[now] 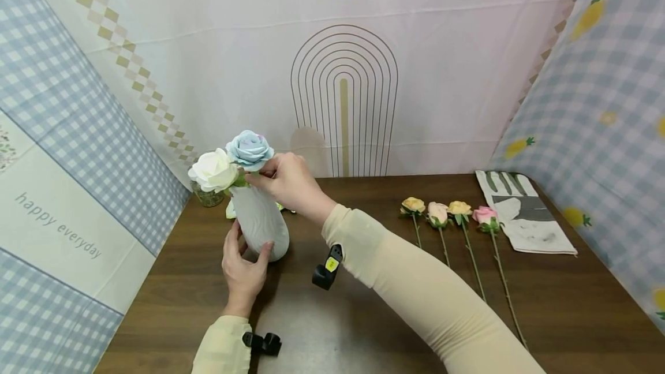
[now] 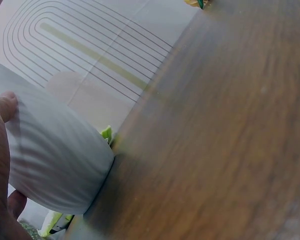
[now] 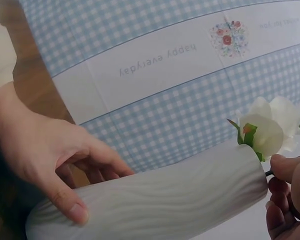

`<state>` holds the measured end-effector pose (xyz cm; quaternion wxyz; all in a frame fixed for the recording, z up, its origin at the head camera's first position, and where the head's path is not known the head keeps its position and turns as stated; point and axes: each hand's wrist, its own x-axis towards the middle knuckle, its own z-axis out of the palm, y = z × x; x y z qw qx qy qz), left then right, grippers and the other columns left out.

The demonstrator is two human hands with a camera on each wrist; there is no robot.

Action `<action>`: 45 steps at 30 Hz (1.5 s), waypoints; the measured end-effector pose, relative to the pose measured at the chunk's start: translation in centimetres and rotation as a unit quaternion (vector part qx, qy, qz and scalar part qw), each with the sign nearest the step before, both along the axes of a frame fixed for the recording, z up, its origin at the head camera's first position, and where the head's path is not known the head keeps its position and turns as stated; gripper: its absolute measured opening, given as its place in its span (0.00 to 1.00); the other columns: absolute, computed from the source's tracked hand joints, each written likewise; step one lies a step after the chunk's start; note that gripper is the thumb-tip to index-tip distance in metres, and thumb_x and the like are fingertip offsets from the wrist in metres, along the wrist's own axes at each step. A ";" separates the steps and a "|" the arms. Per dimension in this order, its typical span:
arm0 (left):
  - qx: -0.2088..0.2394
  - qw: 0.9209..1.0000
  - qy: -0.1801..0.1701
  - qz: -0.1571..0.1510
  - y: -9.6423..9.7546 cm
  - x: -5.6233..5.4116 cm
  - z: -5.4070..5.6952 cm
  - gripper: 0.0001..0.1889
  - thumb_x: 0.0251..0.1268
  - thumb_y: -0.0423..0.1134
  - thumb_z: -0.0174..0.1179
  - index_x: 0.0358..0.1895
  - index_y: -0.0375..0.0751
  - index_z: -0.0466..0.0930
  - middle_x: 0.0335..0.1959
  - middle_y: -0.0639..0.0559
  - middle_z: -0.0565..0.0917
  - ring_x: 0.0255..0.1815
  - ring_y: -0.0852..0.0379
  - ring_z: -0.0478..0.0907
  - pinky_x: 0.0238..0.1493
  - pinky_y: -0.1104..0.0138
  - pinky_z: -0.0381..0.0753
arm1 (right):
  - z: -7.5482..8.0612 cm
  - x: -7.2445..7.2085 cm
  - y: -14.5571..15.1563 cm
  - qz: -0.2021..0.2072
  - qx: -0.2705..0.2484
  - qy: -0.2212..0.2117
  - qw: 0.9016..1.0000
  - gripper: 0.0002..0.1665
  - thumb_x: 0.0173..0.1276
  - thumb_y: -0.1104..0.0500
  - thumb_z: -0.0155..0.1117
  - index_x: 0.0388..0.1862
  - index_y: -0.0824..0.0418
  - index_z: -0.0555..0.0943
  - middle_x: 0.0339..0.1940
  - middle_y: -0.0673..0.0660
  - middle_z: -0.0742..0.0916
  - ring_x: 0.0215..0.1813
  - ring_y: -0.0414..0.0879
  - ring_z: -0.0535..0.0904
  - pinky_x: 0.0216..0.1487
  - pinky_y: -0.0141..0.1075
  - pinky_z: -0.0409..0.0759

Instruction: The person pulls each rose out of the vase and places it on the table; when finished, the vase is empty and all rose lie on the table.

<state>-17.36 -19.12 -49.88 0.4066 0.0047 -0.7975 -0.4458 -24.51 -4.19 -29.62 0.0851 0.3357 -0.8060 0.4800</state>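
Observation:
A white ribbed vase (image 1: pixel 258 221) stands at the left of the table. My left hand (image 1: pixel 244 270) grips its lower body, thumb on the near side; the left wrist view shows the vase (image 2: pixel 55 145) with its base at the tabletop. A white rose (image 1: pixel 213 171) leans out of the vase mouth on the left. Beside it is a blue rose (image 1: pixel 250 150), whose stem my right hand (image 1: pixel 292 182) pinches just below the bloom. In the right wrist view the fingertips hold the dark stem right at the vase rim, next to the white rose (image 3: pixel 265 127).
Two yellow roses (image 1: pixel 413 206), a pale pink rose (image 1: pixel 438 213) and a pink rose (image 1: pixel 485 217) lie on the table's right side. A grey-and-white printed cloth (image 1: pixel 530 212) lies beyond them. Behind the vase stands a glass jar (image 1: pixel 209 196). Patterned cloth walls (image 1: pixel 234 74) enclose the table.

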 end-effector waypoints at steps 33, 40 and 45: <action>-0.014 1.000 0.007 0.008 0.1 0.0 0.1 0.45 0.49 0.37 0.74 0.73 0.43 0.61 0.65 0.43 0.70 0.64 0.49 0.69 0.48 0.48 0.78 | 1.7 0.4 0.7 -0.004 -0.148 0.023 0.989 0.07 0.62 0.56 0.71 0.31 0.59 0.89 0.25 0.48 0.88 0.26 0.34 0.80 0.29 0.28 0.78; -0.025 0.999 0.018 0.017 0.1 0.0 0.1 0.44 0.47 0.34 0.74 0.71 0.41 0.63 0.63 0.41 0.72 0.62 0.46 0.71 0.44 0.48 0.79 | 1.9 0.0 2.7 0.029 -0.249 0.014 0.968 0.07 0.61 0.60 0.71 0.32 0.65 0.88 0.28 0.54 0.88 0.30 0.37 0.79 0.32 0.32 0.78; -0.025 0.999 0.021 0.017 0.2 -0.1 0.1 0.44 0.48 0.33 0.74 0.71 0.40 0.63 0.63 0.40 0.72 0.61 0.45 0.71 0.43 0.48 0.79 | 1.8 -0.4 4.6 0.074 -0.302 0.005 0.951 0.06 0.62 0.66 0.68 0.35 0.71 0.85 0.35 0.61 0.88 0.40 0.42 0.83 0.41 0.37 0.80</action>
